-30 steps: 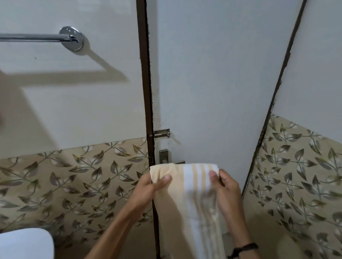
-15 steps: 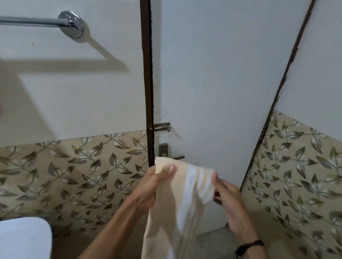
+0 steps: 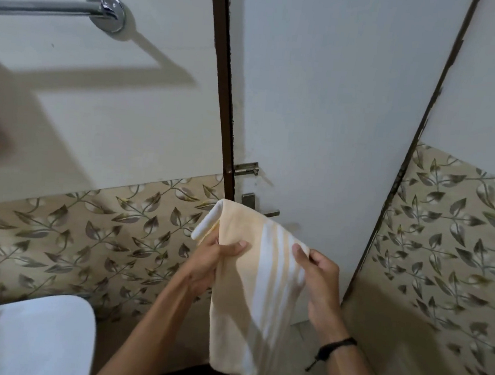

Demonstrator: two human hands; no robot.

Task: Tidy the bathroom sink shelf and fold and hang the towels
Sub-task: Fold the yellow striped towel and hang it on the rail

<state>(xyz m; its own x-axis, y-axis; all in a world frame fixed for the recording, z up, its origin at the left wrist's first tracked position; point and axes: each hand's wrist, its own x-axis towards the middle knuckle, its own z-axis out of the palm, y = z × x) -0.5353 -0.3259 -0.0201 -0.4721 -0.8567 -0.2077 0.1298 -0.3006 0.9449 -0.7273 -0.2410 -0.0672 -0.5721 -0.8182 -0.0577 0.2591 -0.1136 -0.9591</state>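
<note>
Both hands grip one folded towel (image 3: 257,287), held in the air before a white door (image 3: 323,89). Head view: left hand (image 3: 212,262) closed on the towel's upper left edge, thumb across the front, fingers behind; a white folded corner sticks up above it. Right hand (image 3: 319,277) pinches the upper right edge, thumb on the front. Towel pale yellow with white stripes, hanging down between the forearms. Black cord bracelet (image 3: 335,349) on the right wrist. Chrome towel bar (image 3: 43,9) fixed on the wall at upper left, well apart from the towel, bare where visible. Door latch (image 3: 246,168) and lever handle (image 3: 263,209) just above the towel. Leaf-patterned tiles (image 3: 101,234) along the lower wall. White rounded fixture (image 3: 24,335) at the lower left corner; cannot tell which.
</note>
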